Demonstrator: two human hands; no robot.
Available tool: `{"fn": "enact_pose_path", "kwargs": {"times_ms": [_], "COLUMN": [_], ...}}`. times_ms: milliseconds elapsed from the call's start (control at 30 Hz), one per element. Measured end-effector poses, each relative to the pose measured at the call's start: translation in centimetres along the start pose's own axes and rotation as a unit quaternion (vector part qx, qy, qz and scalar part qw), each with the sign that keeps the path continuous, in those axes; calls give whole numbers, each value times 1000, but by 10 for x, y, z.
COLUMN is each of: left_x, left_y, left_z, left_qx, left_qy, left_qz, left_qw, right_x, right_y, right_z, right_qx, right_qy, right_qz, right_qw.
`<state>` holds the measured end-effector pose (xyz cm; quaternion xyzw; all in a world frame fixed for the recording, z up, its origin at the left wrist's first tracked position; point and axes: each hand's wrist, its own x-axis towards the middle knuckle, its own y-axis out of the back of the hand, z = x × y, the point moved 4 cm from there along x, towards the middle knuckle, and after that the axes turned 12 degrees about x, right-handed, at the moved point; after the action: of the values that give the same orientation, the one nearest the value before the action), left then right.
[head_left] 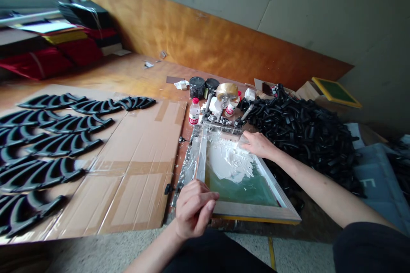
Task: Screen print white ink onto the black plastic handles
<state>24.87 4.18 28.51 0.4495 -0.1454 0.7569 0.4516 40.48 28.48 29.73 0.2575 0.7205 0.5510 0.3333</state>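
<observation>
A wooden-framed printing screen point(253, 211) with green mesh lies in front of me, thick white paste point(226, 160) spread over its far part. At the screen's far right side, my right hand point(259, 145) is closed on a flat, pale scraper point(244, 140), whose edge is at the paste. My left hand point(195, 209) is curled closed over the near left corner of the frame. What lies inside its fingers, if anything, is hidden. Metal hinge clamps point(221, 120) stand at the screen's far end.
Left, a cardboard sheet point(137, 145) bears rows of curved black parts point(60, 143). A heap of black pieces point(301, 132) lies right, beside a grey-blue crate point(378, 183). Behind the screen are a red-capped bottle point(194, 113), dark tubs point(196, 87) and a tape roll point(227, 90).
</observation>
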Motion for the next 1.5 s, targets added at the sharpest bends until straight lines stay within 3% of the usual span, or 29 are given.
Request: {"fn": "enact_pose_path", "kwargs": {"times_ms": [167, 367, 567, 700, 933, 1233, 1333, 1500], "left_x": [-3, -2, 2, 3, 0, -1, -1, -2], "left_y": [1, 0, -1, -1, -1, 1, 0, 0], "left_z": [-1, -2, 0, 0, -1, 0, 0, -1], "left_qx": [-2, -2, -3, -1, 10, 23, 24, 30], "left_qy": [-6, -10, -14, -14, -18, -14, -13, -10], "left_qz": [4, 3, 3, -5, -22, -40, -37, -39], "left_qw": [1000, 1000, 1000, 1000, 1000, 999, 999, 999], "right_x": [15, 11, 4, 8, -2, -19, -16, -7], "right_y": [3, 4, 9, 9, -20, 11, 1, -12], "right_z": [-15, -28, -46, -54, -46, -23, -26, -30], "right_qx": [0, 18, 60, 96, 97, 133, 142, 162], "right_qy": [-62, -66, -23, 47, 183, 151, 165, 181], "right_qz": [-13, 4, 32, 57, 75, 57, 42, 73], "right_qw": [998, 998, 997, 993, 975, 978, 975, 967]}}
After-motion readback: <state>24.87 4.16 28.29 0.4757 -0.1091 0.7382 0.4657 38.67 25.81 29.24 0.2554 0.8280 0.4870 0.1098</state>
